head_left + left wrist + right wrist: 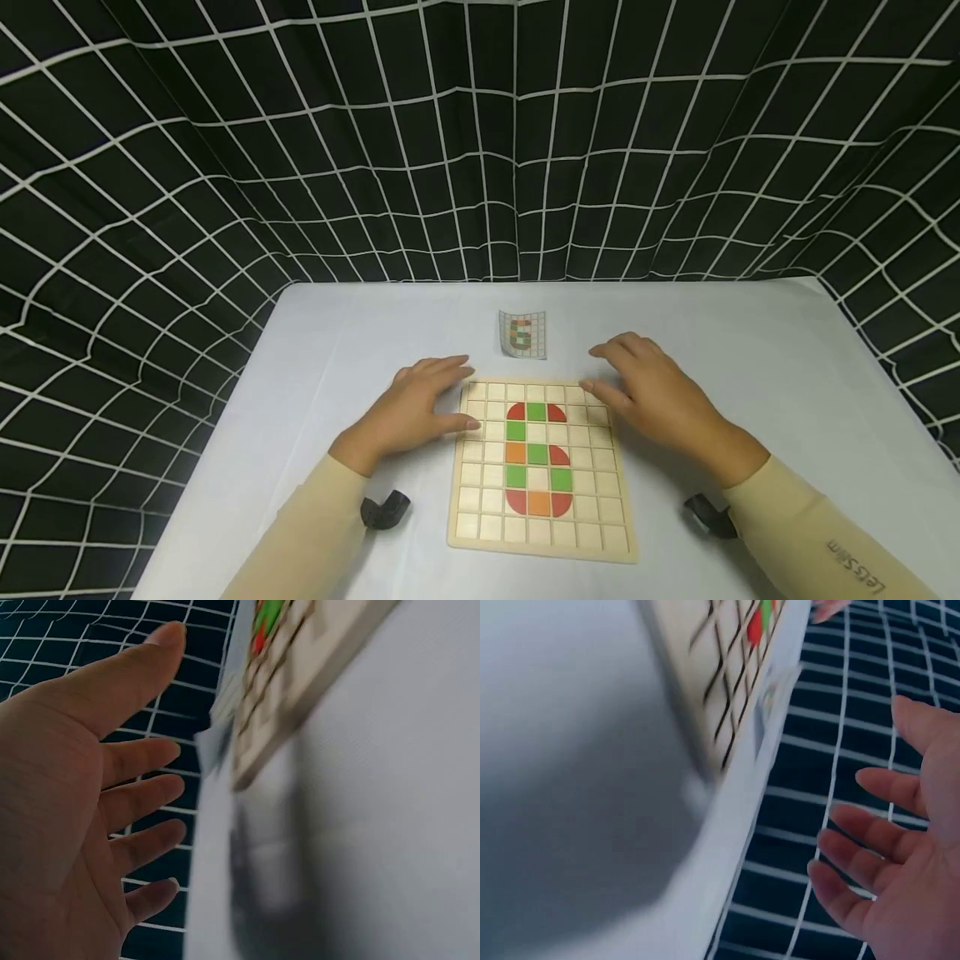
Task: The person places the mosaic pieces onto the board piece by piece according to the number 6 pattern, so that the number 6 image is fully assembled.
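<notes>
A wooden grid board (491, 525) lies flat on the table, its cells filled with pale square tiles. Red rounded pieces, green squares and orange squares form a figure like a 6 in its middle columns, among them an orange square (538, 503) near the bottom. My left hand (412, 408) hovers at the board's upper left edge, fingers spread and nothing in them. Over the upper right corner is my right hand (652, 396), also with loose, spread fingers and an empty palm. Both wrist views show the palms free, beside the board's edge.
Behind the board a small curled paper card (522, 335) carries a printed grid with a similar coloured figure. White cloth covers the table (360, 333). A black curtain with white grid lines (517, 150) hangs around the back and sides. Black straps sit at both wrists.
</notes>
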### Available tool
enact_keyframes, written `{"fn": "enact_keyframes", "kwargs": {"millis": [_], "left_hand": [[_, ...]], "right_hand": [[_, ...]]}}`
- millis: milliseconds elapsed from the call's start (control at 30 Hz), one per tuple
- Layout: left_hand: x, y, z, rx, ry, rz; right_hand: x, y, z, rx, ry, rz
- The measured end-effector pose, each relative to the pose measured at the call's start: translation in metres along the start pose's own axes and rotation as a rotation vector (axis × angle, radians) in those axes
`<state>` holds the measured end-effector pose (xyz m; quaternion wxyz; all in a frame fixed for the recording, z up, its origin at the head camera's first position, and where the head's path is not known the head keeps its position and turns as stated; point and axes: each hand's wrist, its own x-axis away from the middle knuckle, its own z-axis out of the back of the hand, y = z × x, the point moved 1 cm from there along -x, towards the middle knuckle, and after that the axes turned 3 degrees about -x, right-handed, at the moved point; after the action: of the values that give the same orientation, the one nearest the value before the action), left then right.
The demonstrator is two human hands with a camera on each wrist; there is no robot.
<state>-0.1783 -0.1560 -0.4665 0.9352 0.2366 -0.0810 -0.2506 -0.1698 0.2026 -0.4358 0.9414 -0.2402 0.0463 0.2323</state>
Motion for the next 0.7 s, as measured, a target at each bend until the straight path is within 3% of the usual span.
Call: {"fn": "enact_keyframes", "kwargs": {"millis": [233,367,500,700], "left_hand": [[-0.013,-0.011,0.045,-0.162,0.063,0.001],[-0.014,-0.019,0.062,-0.282,0.064,0.055],[-0.012,-0.024,0.067,-0.351,0.042,0.123],[-0.010,-0.024,0.061,-0.380,0.032,0.164]], "right_hand": [[-0.004,0.023,0.019,0.150,-0.064,-0.081],[-0.003,0.031,0.025,0.233,-0.160,-0.175],[-0.001,0.037,0.026,0.271,-0.237,-0.261],[0.005,0.042,0.024,0.272,-0.254,-0.295]]}}
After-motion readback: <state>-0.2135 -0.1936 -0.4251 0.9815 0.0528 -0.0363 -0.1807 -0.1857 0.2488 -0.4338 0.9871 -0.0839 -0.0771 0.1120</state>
